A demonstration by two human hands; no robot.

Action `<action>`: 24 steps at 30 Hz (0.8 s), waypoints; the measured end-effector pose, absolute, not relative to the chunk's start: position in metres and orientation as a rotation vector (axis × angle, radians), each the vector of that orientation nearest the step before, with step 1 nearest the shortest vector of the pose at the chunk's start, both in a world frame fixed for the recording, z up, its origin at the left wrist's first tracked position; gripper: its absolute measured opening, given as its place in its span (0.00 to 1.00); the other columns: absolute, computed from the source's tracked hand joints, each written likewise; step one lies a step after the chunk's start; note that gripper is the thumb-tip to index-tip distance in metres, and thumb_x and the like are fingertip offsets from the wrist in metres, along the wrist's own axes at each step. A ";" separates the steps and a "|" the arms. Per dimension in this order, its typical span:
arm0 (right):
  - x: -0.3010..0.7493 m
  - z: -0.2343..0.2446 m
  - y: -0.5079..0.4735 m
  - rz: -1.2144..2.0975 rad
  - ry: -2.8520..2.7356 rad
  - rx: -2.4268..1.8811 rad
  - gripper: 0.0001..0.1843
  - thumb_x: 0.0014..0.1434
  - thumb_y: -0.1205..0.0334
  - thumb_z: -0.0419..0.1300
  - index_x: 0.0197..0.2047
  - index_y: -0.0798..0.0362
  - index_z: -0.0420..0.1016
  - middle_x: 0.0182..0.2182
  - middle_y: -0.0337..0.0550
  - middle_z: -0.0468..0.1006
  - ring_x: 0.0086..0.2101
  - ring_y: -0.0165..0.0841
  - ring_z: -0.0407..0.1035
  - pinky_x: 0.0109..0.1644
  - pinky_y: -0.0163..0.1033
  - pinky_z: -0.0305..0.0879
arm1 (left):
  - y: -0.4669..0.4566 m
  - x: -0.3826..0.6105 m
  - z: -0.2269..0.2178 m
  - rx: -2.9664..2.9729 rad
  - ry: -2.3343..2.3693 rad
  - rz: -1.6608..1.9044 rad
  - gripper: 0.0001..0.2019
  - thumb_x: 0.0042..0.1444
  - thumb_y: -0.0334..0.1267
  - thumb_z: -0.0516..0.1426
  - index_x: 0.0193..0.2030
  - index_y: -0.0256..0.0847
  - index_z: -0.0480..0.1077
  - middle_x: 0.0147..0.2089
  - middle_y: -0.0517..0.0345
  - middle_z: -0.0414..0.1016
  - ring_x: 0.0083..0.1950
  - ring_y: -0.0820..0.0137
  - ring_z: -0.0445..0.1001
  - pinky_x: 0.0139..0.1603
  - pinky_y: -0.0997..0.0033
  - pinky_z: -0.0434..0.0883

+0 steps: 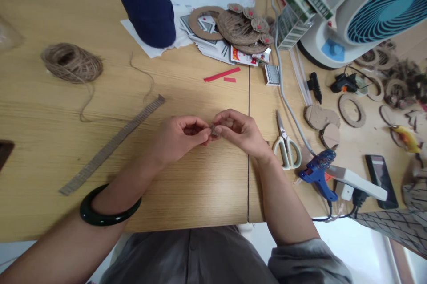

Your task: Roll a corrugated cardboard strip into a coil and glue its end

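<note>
The left hand (178, 135) and right hand (238, 130) meet above the bench (200, 190), their fingertips together pinching a small scrap of cardboard (214, 130) (too small to make out in detail). A long corrugated cardboard strip (111, 145) lies left of the left hand, with a ball of jute twine (71, 62) farther out, while pale green-handled scissors (287, 148) and a blue hot glue gun (318, 175) sit just right of the right hand.
</note>
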State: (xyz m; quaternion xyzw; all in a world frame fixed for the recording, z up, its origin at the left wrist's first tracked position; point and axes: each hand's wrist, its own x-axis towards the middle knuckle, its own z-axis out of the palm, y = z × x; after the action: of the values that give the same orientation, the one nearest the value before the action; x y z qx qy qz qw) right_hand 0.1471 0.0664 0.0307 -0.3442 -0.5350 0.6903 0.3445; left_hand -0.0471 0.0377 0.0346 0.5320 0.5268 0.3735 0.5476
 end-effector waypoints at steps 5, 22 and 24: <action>0.143 0.023 0.065 1.698 -1.380 -0.943 0.15 0.55 0.53 0.72 0.36 0.54 0.75 0.28 0.37 0.79 0.29 0.27 0.74 0.35 0.33 0.71 | 0.038 -0.045 0.040 1.248 1.231 0.929 0.06 0.55 0.41 0.64 0.32 0.42 0.79 0.29 0.58 0.83 0.31 0.67 0.81 0.35 0.70 0.78; 0.144 0.026 0.069 1.709 -1.389 -0.981 0.20 0.54 0.47 0.71 0.35 0.54 0.72 0.27 0.35 0.76 0.25 0.26 0.73 0.30 0.33 0.69 | 0.042 -0.048 0.032 1.020 1.252 1.041 0.10 0.54 0.46 0.68 0.38 0.43 0.82 0.35 0.58 0.84 0.34 0.68 0.80 0.42 0.67 0.77; 0.145 0.027 0.068 1.709 -1.414 -0.993 0.19 0.55 0.47 0.70 0.36 0.53 0.71 0.27 0.33 0.74 0.23 0.24 0.68 0.27 0.32 0.66 | 0.042 -0.049 0.032 1.031 1.250 1.072 0.15 0.55 0.47 0.66 0.47 0.45 0.82 0.47 0.55 0.85 0.44 0.63 0.82 0.49 0.63 0.77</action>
State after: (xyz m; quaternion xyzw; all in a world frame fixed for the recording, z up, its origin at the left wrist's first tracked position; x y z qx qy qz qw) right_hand 0.1451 0.0684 0.0274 -0.3829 -0.5453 0.6593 0.3484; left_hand -0.0488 0.0419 0.0323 0.4383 0.5312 0.4555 0.5641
